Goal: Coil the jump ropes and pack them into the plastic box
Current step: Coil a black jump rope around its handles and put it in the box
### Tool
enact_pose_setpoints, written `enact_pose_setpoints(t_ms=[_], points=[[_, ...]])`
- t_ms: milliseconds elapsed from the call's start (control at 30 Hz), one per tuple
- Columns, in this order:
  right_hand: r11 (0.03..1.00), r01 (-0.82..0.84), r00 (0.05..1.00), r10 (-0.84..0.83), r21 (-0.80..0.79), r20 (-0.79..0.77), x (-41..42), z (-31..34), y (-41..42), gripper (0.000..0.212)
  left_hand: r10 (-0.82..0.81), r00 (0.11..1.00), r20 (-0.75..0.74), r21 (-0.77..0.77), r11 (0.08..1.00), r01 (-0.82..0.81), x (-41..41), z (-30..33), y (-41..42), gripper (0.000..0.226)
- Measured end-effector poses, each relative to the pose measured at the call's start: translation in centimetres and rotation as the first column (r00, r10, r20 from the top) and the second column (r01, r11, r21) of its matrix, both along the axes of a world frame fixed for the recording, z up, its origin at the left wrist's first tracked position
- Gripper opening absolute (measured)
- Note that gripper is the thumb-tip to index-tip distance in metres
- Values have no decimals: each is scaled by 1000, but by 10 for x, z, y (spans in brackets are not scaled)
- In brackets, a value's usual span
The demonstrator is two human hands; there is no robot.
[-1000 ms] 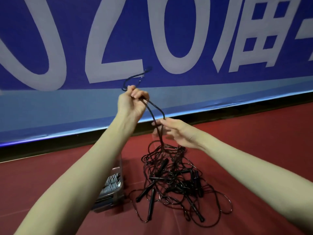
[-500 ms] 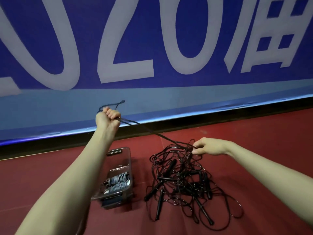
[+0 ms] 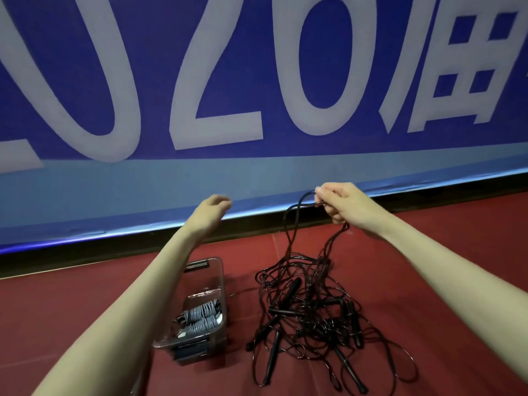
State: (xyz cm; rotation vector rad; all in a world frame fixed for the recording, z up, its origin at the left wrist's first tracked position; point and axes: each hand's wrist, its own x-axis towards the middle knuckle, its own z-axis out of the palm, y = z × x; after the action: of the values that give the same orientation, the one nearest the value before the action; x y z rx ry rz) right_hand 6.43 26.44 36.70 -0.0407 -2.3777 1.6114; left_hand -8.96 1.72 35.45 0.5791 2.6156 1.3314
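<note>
Rope now out of left hand, which hangs bare, fingers loosely curled, probably empty though its far side is hidden. Right hand pinches cord loop, lifted above tangled jump ropes on red floor. Plastic box just beside pile, coiled ropes inside. Step: untangling one rope. Next: left hand regrasps cord, draws it free, coils.

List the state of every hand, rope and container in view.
left hand: raised, holding nothing visible
right hand: gripping black cord, lifted
jump ropes: tangled heap on floor
plastic box: lidless, on floor
grey coiled bundles: packed inside box
</note>
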Motion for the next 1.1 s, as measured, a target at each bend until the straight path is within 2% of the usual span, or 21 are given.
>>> enact_pose_setpoints(t_ms=[33, 67, 133, 167, 233, 267, 333, 433, 467, 533, 600, 667, 800, 900, 1000, 1100], points=[[1000, -11, 1000, 11, -4, -8, 0, 4, -4, 32, -110, 993, 31, 142, 984, 105, 14, 11, 10, 27], [1000, -22, 1000, 22, -13, -18, 0, 7, -7, 32, -247, 969, 32, 180, 955, 237, 31, 23, 21, 38], [999, -32, 999, 30, -41, -38, 1, 11, -12, 33, -497, 865, 77, 159, 862, 481, 61, 37, 44, 49], [998, -19, 999, 16, -61, -51, 1, 13, -14, 33, -568, 816, 106, 147, 821, 552, 72, 39, 53, 47], [995, 17, 997, -25, -97, -77, 4, 17, -13, 33, -584, 804, 111, 147, 810, 568, 83, 41, 67, 27], [994, 23, 996, -32, -104, -83, 7, 19, -12, 33, -563, 822, 89, 181, 820, 543, 86, 41, 71, 18], [998, -8, 997, 4, -58, -78, 14, 20, -10, 28, -515, 855, 66, 314, 824, 472, 84, 45, 73, 19], [973, -100, 995, 102, 210, 2, 20, 20, -12, 22, -453, 891, 37, 456, 801, 388, 79, 55, 69, 26], [960, -125, 992, 122, 249, 29, 19, 20, -11, 22, -444, 896, 27, 472, 795, 380, 79, 56, 69, 27], [960, -159, 986, 143, 231, 83, 12, 15, -7, 22, -435, 900, 13, 521, 772, 365, 83, 60, 70, 29], [937, -209, 971, 166, 278, 169, 3, -2, 1, 21, -404, 915, 19, 649, 701, 296, 84, 73, 67, 30], [900, -257, 949, 168, 351, 265, -3, -32, 10, 20, -367, 930, 12, 780, 586, 221, 74, 92, 55, 30], [951, -242, 918, 160, 192, 364, 0, -79, 24, 13, -317, 947, 53, 903, 420, 90, 37, 97, 23, 32], [996, -93, 952, 91, -8, 290, -2, -76, 26, 19, -287, 944, 163, 912, 408, -33, 12, 68, 7, 32], [956, 104, 987, -66, -275, 145, -10, -52, 21, 30, -202, 942, 268, 856, 500, -136, -5, 37, -4, 30], [918, 133, 989, -150, -374, -17, -13, -22, 15, 35, -12, 957, 291, 720, 661, -210, -13, 13, -10, 29]])
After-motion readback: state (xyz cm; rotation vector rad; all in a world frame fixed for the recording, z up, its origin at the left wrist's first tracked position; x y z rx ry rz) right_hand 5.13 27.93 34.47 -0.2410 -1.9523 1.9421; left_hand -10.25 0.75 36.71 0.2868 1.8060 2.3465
